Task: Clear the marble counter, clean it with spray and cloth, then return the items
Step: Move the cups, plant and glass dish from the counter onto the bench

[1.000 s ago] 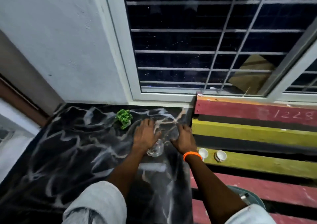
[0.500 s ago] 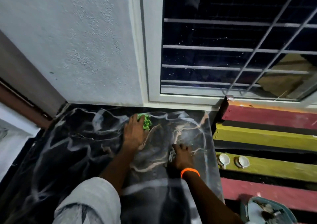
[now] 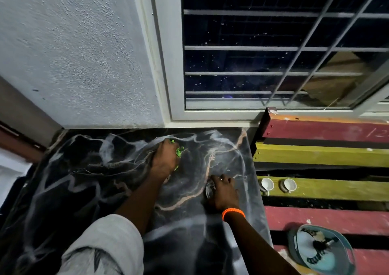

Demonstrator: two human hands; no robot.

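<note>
On the marble counter (image 3: pixel 88 190), left hand (image 3: pixel 165 161) grips green plant (image 3: pixel 179 151).

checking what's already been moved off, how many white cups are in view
2: both white cups stand side by side on the yellow plank right of the marble counter, left cup and right cup. None shows elsewhere.

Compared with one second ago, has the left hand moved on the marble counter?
Yes. The left hand left the glass and went toward the back wall, away from the marble counter's near edge. It now grips the green plant.
</note>
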